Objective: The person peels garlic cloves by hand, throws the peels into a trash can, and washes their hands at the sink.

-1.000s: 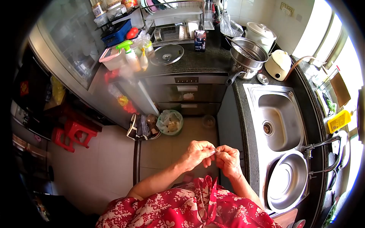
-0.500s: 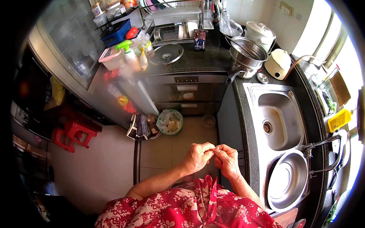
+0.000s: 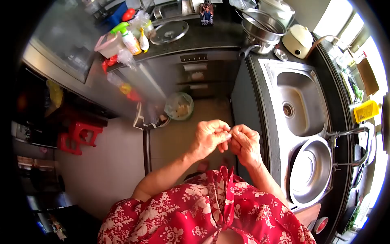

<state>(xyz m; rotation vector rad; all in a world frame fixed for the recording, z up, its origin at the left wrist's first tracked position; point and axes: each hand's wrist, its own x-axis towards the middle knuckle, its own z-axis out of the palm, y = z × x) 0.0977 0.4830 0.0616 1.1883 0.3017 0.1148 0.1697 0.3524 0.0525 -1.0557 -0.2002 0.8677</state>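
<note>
My left hand (image 3: 211, 139) and my right hand (image 3: 246, 145) meet in front of my body, above the floor. Thumbs and forefingers of both are pinched together, the tips touching or nearly so. Whatever lies between the fingertips is too small to make out. Below and behind the hands is the red floral garment (image 3: 195, 207) that I wear, with a tied bow at its front.
To the right are a steel sink (image 3: 300, 101), a steel basin (image 3: 310, 175) and a faucet (image 3: 349, 132). Ahead stands a lined trash bin (image 3: 190, 116). The counter (image 3: 207, 38) holds a pot with a strainer (image 3: 264, 26), a glass lid (image 3: 169, 31) and a phone (image 3: 206, 14). Red stools (image 3: 83, 134) stand left.
The view has tipped downward, so the counter and bin sit higher or partly out of frame. Both hands stay pinched together and appear higher in the view.
</note>
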